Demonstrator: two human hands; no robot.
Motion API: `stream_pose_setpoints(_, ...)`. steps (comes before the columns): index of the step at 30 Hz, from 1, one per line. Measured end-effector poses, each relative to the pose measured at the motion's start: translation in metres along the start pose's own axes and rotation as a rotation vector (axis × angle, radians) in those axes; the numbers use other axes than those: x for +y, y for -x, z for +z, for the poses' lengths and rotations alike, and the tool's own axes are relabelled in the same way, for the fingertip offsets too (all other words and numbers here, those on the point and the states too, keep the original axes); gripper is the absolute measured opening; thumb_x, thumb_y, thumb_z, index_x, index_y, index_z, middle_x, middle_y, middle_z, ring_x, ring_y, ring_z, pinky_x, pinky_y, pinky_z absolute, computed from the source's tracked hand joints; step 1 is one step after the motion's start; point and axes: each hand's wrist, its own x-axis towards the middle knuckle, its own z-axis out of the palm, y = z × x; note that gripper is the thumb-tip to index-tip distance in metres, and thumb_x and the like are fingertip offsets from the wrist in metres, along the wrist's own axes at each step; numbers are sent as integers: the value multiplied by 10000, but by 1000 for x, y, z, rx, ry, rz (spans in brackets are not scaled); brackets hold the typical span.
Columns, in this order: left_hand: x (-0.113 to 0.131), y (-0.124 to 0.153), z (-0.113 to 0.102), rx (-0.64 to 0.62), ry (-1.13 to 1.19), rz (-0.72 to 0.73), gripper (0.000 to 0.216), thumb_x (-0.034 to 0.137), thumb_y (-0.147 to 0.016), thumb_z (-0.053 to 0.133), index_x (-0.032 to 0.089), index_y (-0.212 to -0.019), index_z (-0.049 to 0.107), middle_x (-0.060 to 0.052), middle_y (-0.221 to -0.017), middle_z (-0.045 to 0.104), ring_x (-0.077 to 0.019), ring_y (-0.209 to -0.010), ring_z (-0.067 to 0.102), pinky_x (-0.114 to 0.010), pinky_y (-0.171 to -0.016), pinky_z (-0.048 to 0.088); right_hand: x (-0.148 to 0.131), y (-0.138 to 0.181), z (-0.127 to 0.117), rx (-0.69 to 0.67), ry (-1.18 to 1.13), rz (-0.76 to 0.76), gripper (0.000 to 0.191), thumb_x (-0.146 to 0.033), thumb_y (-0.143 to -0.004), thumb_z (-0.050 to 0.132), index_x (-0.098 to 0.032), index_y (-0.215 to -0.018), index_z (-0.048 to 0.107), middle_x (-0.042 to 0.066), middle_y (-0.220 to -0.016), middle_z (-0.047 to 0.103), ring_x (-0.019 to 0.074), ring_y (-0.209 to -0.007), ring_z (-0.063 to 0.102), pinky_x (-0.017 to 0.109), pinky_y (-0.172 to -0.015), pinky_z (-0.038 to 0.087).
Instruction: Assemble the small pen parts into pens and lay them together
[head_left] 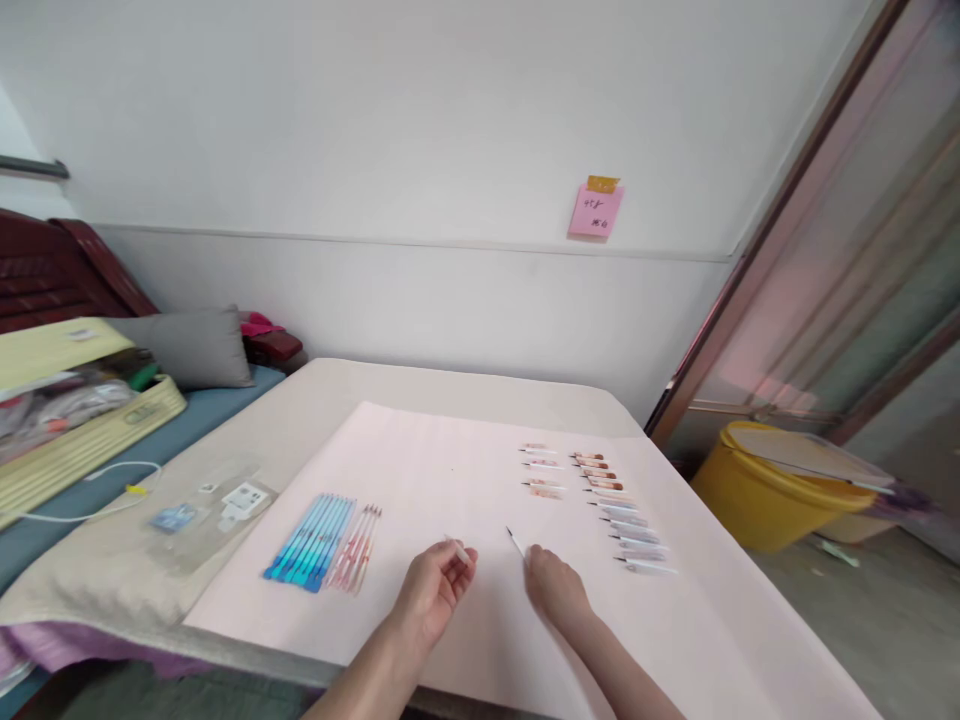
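Note:
My left hand (439,585) is closed, pinching a small, pale, slender piece (461,551) whose kind I cannot make out. Beside it, my right hand (556,588) grips a slim white pen (516,543), its dark tip pointing up and left. Most of that pen is hidden by the fingers. To the left lie a row of blue pens (315,540) and several pinkish pens (356,550) with dark ends. Right of my hands, several slender pens (637,545) with dark tips lie in a column, brown-patterned ones (600,470) at its far end. A shorter column of pale pinkish pens (541,488) sits beside them.
Everything lies on a pale pink sheet (442,455) over a cream-covered table (300,415). Clear plastic packaging (217,515) rests on the left. A yellow bin (757,490) stands beyond the right edge. A pink note (596,209) is taped to the wall.

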Motion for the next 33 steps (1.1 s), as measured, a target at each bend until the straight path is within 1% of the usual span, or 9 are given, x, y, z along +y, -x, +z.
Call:
stream_pose_setpoints(3, 7, -3, -3, 28, 60, 8, 70, 75, -711, 611, 86, -746, 551, -95, -723, 620, -192, -748, 651, -247, -614, 542, -2, -2, 1, -34, -30, -21, 150, -131, -758, 420, -129, -738, 569, 155, -748, 638, 232, -697, 615, 291, -585, 376)
stream_pose_setpoints(7, 16, -10, -7, 90, 110, 67, 77, 51, -722, 590, 92, -722, 525, -89, -693, 607, -185, -722, 652, -240, -594, 546, -26, 15, -12, -51, -137, -180, 137, -174, -776, 399, -185, -725, 526, 35, -675, 624, 134, -620, 560, 214, -554, 340)
stream_pose_setpoints(10, 21, -14, -8, 115, 120, 120, 90, 54, -730, 584, 103, -703, 513, -74, -674, 598, -166, -704, 648, -233, -618, 547, -43, 34, -24, -48, -275, -322, 130, -188, -790, 376, -203, -735, 492, -22, -610, 566, 101, -553, 489, 192, -521, 312)
stream_pose_setpoints(13, 24, -15, -7, 128, 110, 153, 100, 66, -727, 591, 116, -695, 511, -68, -672, 600, -162, -699, 646, -234, -614, 547, -52, 46, -30, -45, -412, -393, 115, -189, -779, 389, -201, -702, 474, -43, -547, 485, 90, -498, 402, 191, -485, 271)
stream_pose_setpoints(19, 21, -10, -5, 106, 47, 177, 90, 89, -715, 604, 123, -697, 522, -82, -686, 618, -170, -705, 644, -235, -583, 530, -54, 47, -31, -85, -417, -388, 126, -171, -761, 389, -198, -677, 479, -53, -517, 431, 84, -478, 352, 193, -469, 237)
stream_pose_setpoints(25, 12, 0, 0, -25, -162, 250, 156, 212, -702, 650, 153, -738, 510, -61, -729, 634, -152, -700, 634, -233, -597, 501, -53, 48, -29, -45, -431, -389, 127, -185, -764, 397, -202, -676, 487, -48, -518, 457, 92, -492, 394, 195, -479, 268)
stream_pose_setpoints(27, 11, 3, 2, -39, -183, 268, 184, 249, -695, 661, 164, -741, 503, -50, -726, 630, -150, -711, 632, -234, -607, 494, -53, 49, -28, -59, -471, -371, 120, -188, -757, 406, -202, -668, 485, -48, -522, 479, 91, -484, 417, 195, -479, 287)
stream_pose_setpoints(31, 12, 7, 5, -35, -185, 274, 212, 267, -678, 675, 171, -736, 495, -43, -729, 628, -147, -724, 626, -238, -631, 483, -54, 49, -23, -159, -618, -295, 109, -202, -756, 402, -200, -679, 479, -53, -550, 519, 65, -401, 416, 183, -422, 303)
stream_pose_setpoints(33, 7, 10, 5, -79, -218, 257, 208, 290, -689, 664, 164, -726, 502, -48, -726, 629, -140, -694, 618, -242, -634, 478, -57, 49, -21, -184, -715, -272, 108, -219, -759, 398, -200, -685, 473, -56, -571, 519, 55, -372, 412, 173, -381, 299)
